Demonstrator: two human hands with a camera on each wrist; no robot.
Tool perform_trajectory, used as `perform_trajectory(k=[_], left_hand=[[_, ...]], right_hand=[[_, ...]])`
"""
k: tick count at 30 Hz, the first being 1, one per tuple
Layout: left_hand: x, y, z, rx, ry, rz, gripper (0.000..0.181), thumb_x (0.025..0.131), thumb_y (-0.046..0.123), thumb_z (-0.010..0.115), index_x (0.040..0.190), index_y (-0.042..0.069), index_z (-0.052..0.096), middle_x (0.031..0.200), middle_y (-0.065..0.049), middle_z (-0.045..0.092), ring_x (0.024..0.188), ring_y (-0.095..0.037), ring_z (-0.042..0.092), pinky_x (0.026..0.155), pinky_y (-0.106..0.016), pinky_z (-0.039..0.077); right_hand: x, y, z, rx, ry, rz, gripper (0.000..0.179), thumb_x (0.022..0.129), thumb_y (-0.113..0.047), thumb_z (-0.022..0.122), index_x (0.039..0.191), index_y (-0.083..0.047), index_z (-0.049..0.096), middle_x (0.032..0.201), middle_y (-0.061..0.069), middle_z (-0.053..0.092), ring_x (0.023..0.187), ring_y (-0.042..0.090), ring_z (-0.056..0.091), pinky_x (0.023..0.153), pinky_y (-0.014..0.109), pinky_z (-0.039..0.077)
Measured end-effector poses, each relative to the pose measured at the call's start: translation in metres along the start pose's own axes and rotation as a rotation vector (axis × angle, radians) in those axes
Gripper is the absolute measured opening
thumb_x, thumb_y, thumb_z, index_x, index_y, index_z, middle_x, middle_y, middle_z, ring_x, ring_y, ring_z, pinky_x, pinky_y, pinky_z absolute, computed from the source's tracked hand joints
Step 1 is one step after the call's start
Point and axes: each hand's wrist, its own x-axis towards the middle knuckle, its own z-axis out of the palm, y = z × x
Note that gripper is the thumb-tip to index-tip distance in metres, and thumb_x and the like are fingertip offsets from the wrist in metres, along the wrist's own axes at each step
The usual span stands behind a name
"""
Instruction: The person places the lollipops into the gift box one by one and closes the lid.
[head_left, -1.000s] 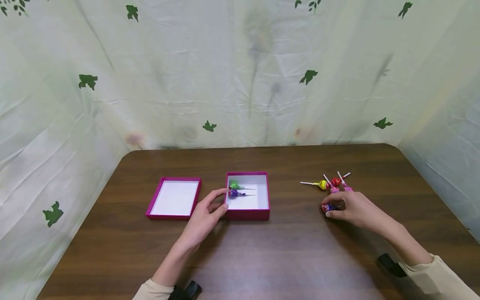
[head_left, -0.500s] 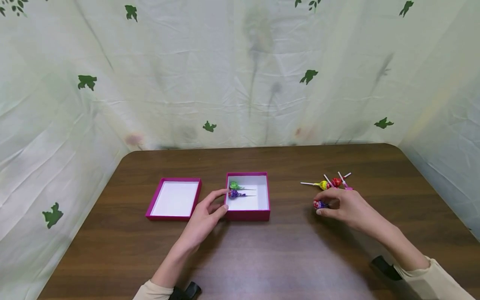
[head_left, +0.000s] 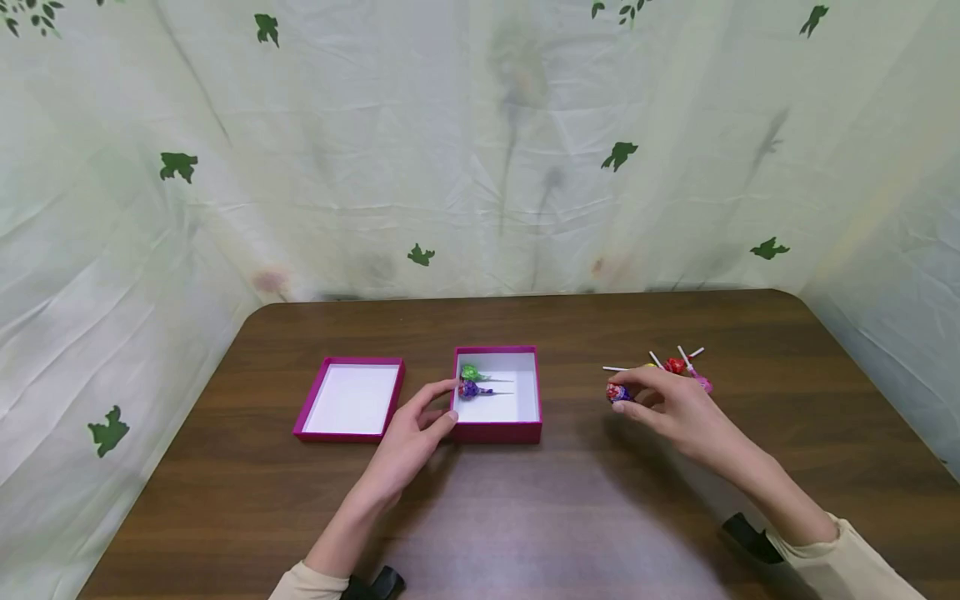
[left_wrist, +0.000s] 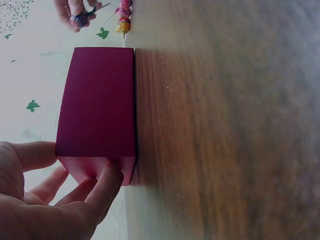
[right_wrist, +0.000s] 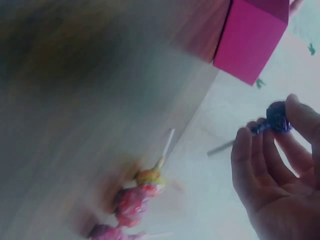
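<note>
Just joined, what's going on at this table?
A person's right grip holds a red-and-blue lollipop above the table, to the right of an open magenta box. The left grip touches the box's left side. A green lollipop and a purple lollipop lie inside. What looks like its lid lies to the left. More lollipops lie beyond the right grip, partly hidden.

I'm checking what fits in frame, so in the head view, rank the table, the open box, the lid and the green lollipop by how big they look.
1. Table
2. Open box and lid: they look too alike in size here to rank
3. Green lollipop
</note>
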Motion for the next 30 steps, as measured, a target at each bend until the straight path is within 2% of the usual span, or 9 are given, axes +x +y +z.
perform_trajectory(k=[5,10,19,24,26,30], left_hand=[[-0.001,-0.001,0.000,0.004,-0.003,0.002,0.043,0.098,0.015,0.060,0.141,0.020,0.053,0.149,-0.007,0.043,0.126,-0.037,0.051,0.098,-0.053,0.045],[-0.001,0.000,-0.001,0.020,0.008,-0.010,0.043,0.097,0.017,0.062,0.139,0.022,0.055,0.147,-0.004,0.045,0.123,-0.034,0.054,0.096,-0.052,0.047],[-0.002,0.000,-0.001,0.012,0.005,0.000,0.043,0.096,0.018,0.063,0.138,0.021,0.056,0.147,-0.005,0.045,0.122,-0.034,0.055,0.095,-0.052,0.047],[-0.001,-0.001,-0.002,-0.008,-0.005,0.000,0.044,0.095,0.019,0.065,0.138,0.021,0.056,0.147,-0.006,0.046,0.121,-0.033,0.055,0.096,-0.052,0.047],[0.000,-0.001,-0.002,-0.013,-0.007,-0.003,0.044,0.095,0.018,0.065,0.137,0.021,0.056,0.146,-0.006,0.046,0.121,-0.033,0.055,0.096,-0.052,0.047],[0.001,-0.003,-0.002,-0.011,-0.004,-0.008,0.043,0.095,0.017,0.065,0.137,0.021,0.056,0.146,-0.004,0.046,0.121,-0.032,0.056,0.095,-0.051,0.047]], right_hand=[[0.007,-0.008,0.008,0.014,0.046,-0.103,0.033,0.083,-0.002,0.077,0.113,-0.010,0.067,0.102,-0.009,0.067,0.080,0.009,0.064,0.076,0.029,0.055],[0.014,-0.016,0.017,0.041,0.048,-0.133,0.032,0.085,-0.002,0.075,0.114,-0.012,0.067,0.103,-0.008,0.066,0.082,0.010,0.065,0.077,0.030,0.055],[0.024,-0.030,0.030,0.085,0.004,-0.096,0.029,0.090,-0.010,0.072,0.118,-0.014,0.067,0.106,-0.011,0.066,0.083,0.010,0.066,0.079,0.029,0.055],[0.030,-0.038,0.035,0.118,0.022,-0.064,0.031,0.087,-0.011,0.075,0.117,-0.017,0.067,0.105,-0.014,0.066,0.084,0.007,0.065,0.080,0.029,0.055],[0.033,-0.042,0.038,0.149,0.033,-0.037,0.032,0.086,-0.012,0.076,0.116,-0.019,0.067,0.105,-0.013,0.066,0.084,0.007,0.065,0.080,0.029,0.055],[0.038,-0.049,0.044,0.305,0.018,0.025,0.030,0.086,-0.014,0.077,0.114,-0.020,0.068,0.105,-0.007,0.068,0.085,0.013,0.067,0.080,0.032,0.055]])
